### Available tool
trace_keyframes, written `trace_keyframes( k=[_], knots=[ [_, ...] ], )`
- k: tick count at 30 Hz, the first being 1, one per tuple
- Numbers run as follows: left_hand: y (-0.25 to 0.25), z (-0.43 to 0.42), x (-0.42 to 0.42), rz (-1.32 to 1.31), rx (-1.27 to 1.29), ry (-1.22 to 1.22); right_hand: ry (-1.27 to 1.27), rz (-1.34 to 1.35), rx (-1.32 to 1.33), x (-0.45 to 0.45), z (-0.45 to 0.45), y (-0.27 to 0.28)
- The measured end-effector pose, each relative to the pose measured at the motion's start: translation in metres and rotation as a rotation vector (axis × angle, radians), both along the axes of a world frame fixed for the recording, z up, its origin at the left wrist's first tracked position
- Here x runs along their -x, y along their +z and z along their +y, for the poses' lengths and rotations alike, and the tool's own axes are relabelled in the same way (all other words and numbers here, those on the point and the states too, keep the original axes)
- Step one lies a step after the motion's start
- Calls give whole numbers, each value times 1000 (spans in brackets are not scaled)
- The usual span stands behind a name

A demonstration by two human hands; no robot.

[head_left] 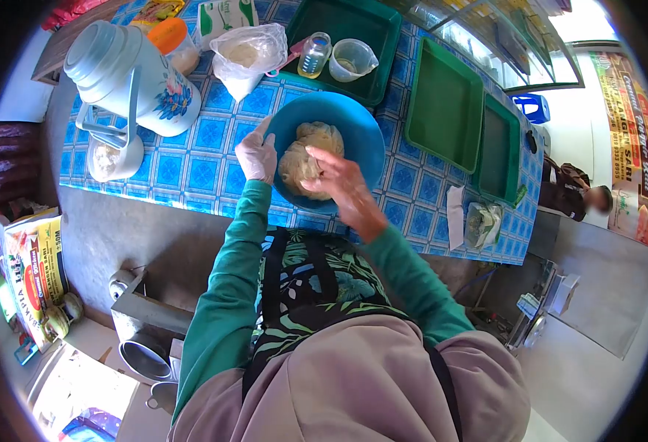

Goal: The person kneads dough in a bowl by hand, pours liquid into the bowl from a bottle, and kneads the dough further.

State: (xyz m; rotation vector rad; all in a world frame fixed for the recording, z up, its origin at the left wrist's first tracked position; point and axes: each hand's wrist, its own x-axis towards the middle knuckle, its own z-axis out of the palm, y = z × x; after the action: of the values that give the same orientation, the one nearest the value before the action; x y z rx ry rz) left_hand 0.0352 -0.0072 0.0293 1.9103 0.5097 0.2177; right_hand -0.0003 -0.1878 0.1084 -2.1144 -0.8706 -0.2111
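Note:
A blue bowl (372, 140) sits near the front edge of the table with a lump of pale dough (316, 138) inside. My left hand (256, 155), in a whitish glove, grips the bowl's left rim. Over the right side of the dough is my right hand (342, 184), its thumb and fingers spread apart. Its fingertips are at the dough's surface; whether they press on it I cannot tell.
Behind the bowl, a dark green tray (383, 37) holds a glass bottle (315, 57) and a plastic measuring cup (353, 59). A large thermos (136, 81) and a white bag of powder (246, 55) stand left. Green trays (445, 103) lie right. Another person (571, 188) is at far right.

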Motion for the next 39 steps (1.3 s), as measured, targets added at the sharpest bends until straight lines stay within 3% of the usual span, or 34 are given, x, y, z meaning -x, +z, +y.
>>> trace_keyframes(
  k=[2, 3, 4, 6, 8, 10, 12, 14, 16, 17, 18, 20, 22, 23, 24, 26, 27, 28, 30, 31, 33, 34, 36, 37, 39],
  knots=[
    [-4, 1, 0, -36, 18, -2, -91, 558, 118, -5, 3, 47],
    [-7, 1, 0, -77, 37, -10, -123, 234, 228, -2, -3, 51],
    [-9, 0, 0, -77, 41, -7, -121, 233, 233, -4, -7, 50],
    [-10, 0, -1, -76, 101, -4, 44, 500, 465, -15, -13, 38],
    [-11, -1, 2, -73, 58, 0, 144, 545, 313, -19, -1, -28],
    [-3, -2, -1, -83, 9, 6, 137, 359, 466, -34, 10, -90],
    [7, -1, 0, 56, -139, -26, 36, 252, 375, -40, 23, -97],
    [1, 0, 6, 18, -111, -30, -96, 170, 273, -40, 25, -98],
    [2, 1, -2, -43, -70, -2, 387, 516, 717, -67, 10, -76],
    [2, 0, 0, -51, -80, -13, 569, 391, 376, -72, -10, -66],
    [1, 1, 4, -54, -93, -26, 579, 400, 374, -77, -8, -50],
    [-8, 2, 5, -137, -92, -10, 494, 401, 763, -103, 4, -15],
    [-10, 0, 3, -91, 14, -9, 269, 280, 686, -127, 5, -17],
    [-16, 0, 3, -137, 50, 13, 342, 74, 530, -141, -4, -32],
    [-13, -3, 1, -144, 52, 18, 346, 67, 533, -142, -16, -44],
    [-7, -1, 5, 83, -223, 3, 222, 106, 532, -134, -34, -70],
    [-16, -1, 8, -119, -134, 53, 83, 126, 569, -117, -41, -80],
    [-21, -3, 9, -112, -134, 56, 88, 131, 570, -96, -50, -90],
    [-20, -7, 4, -253, -59, 140, -194, 547, 349, -62, -62, -95],
    [-18, -7, 3, -257, -59, 138, -195, 544, 348, -52, -64, -93],
    [-8, -3, 4, 48, -17, 71, -141, 467, 512, -34, -52, -70],
    [-7, -3, 5, 52, -23, 69, -141, 472, 506, -26, -41, -41],
    [-8, -4, 5, -29, 38, 67, 83, 389, 782, -16, -18, 17],
    [-11, -5, 4, -20, 37, 63, 84, 399, 780, -16, -15, 10],
    [-18, -5, 2, -140, 157, 85, 530, 144, 548, -20, -11, -12]
  ],
)
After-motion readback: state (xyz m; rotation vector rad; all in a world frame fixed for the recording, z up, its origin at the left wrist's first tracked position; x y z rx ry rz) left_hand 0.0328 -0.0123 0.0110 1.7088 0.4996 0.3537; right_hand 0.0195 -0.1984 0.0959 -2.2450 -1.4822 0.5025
